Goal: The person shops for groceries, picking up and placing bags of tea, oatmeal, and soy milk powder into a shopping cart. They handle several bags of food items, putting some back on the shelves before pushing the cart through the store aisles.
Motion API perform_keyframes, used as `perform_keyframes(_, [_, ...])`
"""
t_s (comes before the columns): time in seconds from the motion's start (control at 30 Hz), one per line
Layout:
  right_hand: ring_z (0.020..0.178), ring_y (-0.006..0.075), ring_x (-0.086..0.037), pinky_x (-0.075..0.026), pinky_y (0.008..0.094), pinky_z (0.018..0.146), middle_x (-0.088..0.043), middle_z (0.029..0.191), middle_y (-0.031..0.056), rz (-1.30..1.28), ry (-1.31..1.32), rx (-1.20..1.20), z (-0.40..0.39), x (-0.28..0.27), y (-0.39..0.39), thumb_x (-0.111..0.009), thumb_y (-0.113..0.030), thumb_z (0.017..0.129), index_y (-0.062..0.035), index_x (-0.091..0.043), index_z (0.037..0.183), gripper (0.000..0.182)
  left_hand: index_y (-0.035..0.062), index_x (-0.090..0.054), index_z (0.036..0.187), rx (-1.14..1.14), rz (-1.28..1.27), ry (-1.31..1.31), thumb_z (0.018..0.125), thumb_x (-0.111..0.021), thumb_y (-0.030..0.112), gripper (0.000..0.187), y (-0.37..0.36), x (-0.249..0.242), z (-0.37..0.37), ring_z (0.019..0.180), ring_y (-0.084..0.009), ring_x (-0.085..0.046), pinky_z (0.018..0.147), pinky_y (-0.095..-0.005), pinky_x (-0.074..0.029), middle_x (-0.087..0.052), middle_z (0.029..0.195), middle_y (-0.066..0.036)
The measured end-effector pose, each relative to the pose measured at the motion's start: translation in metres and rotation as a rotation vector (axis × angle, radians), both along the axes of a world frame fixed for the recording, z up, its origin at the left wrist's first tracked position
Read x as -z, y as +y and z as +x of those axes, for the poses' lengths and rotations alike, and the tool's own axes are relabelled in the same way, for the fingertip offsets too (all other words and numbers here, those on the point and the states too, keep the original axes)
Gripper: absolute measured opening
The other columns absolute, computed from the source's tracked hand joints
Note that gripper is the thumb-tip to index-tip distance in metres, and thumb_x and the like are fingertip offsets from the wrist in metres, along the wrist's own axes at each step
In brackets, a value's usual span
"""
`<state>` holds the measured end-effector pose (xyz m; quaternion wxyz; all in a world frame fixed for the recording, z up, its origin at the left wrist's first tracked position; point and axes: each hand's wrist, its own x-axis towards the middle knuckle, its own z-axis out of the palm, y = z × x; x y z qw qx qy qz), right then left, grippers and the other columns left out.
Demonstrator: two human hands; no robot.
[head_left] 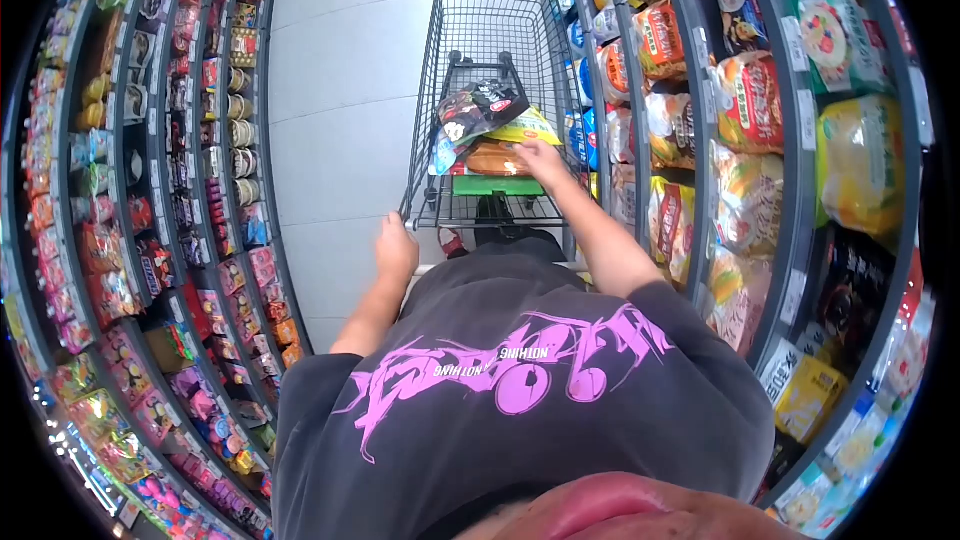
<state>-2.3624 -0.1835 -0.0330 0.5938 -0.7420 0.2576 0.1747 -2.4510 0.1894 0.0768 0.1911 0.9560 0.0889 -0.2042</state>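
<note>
A wire shopping cart [440, 40] with green corners stands in front of me. Inside lie a black package [480, 108], a yellow-green package [528, 127] and an orange-brown package [495, 158]. My right hand [540, 160] reaches over the cart's near side, its fingers at the edge of the yellow-green package; what they hold, if anything, is hidden. At the cart's near left corner, my left hand [397, 240] is closed by the frame, and its grip is too small to make out.
Shelves of small snack packets [100, 260] line the left side. On the right, shelves hold large bagged goods [748, 100] close beside the cart. Grey floor tiles [345, 60] show between the left shelves and the cart.
</note>
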Motion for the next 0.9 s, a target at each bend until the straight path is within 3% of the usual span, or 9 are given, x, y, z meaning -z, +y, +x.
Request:
perform_keyframes(0.07, [0.111,0.0303,-0.075,-0.062,0.0391,0.090,-0.073,0.130,0.0188,0.363,0.281,0.180,0.055,0.038,0.022,-0.074,-0.045,0.105,0.0014,-0.066,0.137,0.057,-0.0003,-0.056,0.123,0.018,-0.022,-0.049,0.099,-0.056,0.003,0.024,0.000,0.011,0.018,0.103,-0.0531,-0.069,0.089,-0.0611,-0.056,-0.067,0.120,-0.029])
perform_keyframes(0.17, [0.110,0.0316,-0.076,-0.063,0.0419,0.089,-0.076,0.126,0.0158,0.409,0.426,0.394,0.126,0.107,0.049,-0.073,-0.044,0.105,-0.0010,-0.066,0.138,0.054,-0.0003,-0.055,0.120,0.003,0.011,-0.036,0.100,-0.057,0.006,0.022,-0.005,0.021,0.048,0.099,-0.0529,-0.069,0.086,-0.0614,-0.056,-0.068,0.115,-0.029])
perform_keyframes(0.27, [0.105,0.0333,-0.077,-0.061,0.0446,0.086,-0.079,0.121,0.0113,0.246,0.427,0.277,0.179,0.150,0.056,-0.074,-0.039,0.104,-0.0050,-0.071,0.134,0.045,0.0004,-0.055,0.120,0.012,0.059,-0.015,0.100,-0.059,0.007,0.021,-0.011,0.011,0.080,0.099,-0.0529,-0.069,0.085,-0.0615,-0.056,-0.069,0.112,-0.029])
perform_keyframes(0.33, [0.098,0.0320,-0.076,-0.060,0.0438,0.082,-0.080,0.114,0.0076,-0.129,0.230,0.059,0.207,0.152,0.060,-0.073,-0.033,0.104,-0.0066,-0.074,0.127,0.035,0.0007,-0.055,0.119,0.008,0.081,-0.007,0.100,-0.059,0.008,0.021,-0.015,0.006,0.096,0.099,-0.0531,-0.069,0.085,-0.0613,-0.057,-0.069,0.113,-0.029])
perform_keyframes(0.37, [0.094,0.0313,-0.076,-0.059,0.0433,0.080,-0.080,0.110,0.0058,-0.322,0.125,-0.055,0.220,0.143,0.058,-0.073,-0.030,0.104,-0.0074,-0.075,0.123,0.030,0.0008,-0.055,0.119,-0.001,0.085,-0.004,0.100,-0.060,0.008,0.021,-0.017,0.006,0.103,0.099,-0.0531,-0.070,0.085,-0.0612,-0.057,-0.069,0.114,-0.028])
perform_keyframes(0.4, [0.093,0.0275,-0.073,-0.056,0.0419,0.081,-0.078,0.108,0.0048,-0.090,0.041,0.108,0.231,0.132,0.062,-0.068,-0.022,0.106,-0.0081,-0.076,0.112,0.017,0.0013,-0.055,0.118,-0.013,0.077,-0.005,0.100,-0.060,0.008,0.020,-0.017,0.006,0.109,0.099,-0.0533,-0.070,0.085,-0.0610,-0.057,-0.069,0.114,-0.028])
perform_keyframes(0.53, [0.100,0.0209,-0.067,-0.053,0.0387,0.092,-0.073,0.108,0.0043,0.599,-0.096,0.324,0.273,0.066,0.051,-0.058,-0.017,0.107,-0.0105,-0.071,0.103,0.015,0.0020,-0.055,0.115,-0.033,0.059,-0.033,0.100,-0.061,0.009,0.018,-0.012,0.010,0.122,0.098,-0.0531,-0.070,0.086,-0.0609,-0.058,-0.069,0.113,-0.028])
perform_keyframes(0.7, [0.091,0.0183,-0.061,-0.048,0.0343,0.088,-0.063,0.090,0.0048,0.962,-0.290,0.237,0.253,-0.083,-0.004,-0.056,-0.037,0.114,-0.0107,-0.060,0.088,0.037,0.0022,-0.055,0.113,-0.027,0.104,-0.002,0.099,-0.063,0.010,0.018,0.000,0.015,0.140,0.099,-0.0523,-0.071,0.086,-0.0601,-0.059,-0.071,0.112,-0.027])
perform_keyframes(0.9, [0.056,0.0061,-0.051,-0.041,0.0200,0.056,-0.049,0.066,-0.0073,0.556,-0.242,0.294,0.184,-0.238,-0.086,-0.067,-0.049,0.110,-0.0206,-0.052,0.072,0.049,0.0019,-0.058,0.116,0.011,0.120,-0.055,0.099,-0.061,0.010,0.019,0.014,0.020,0.160,0.098,-0.0510,-0.073,0.086,-0.0598,-0.060,-0.073,0.110,-0.028])
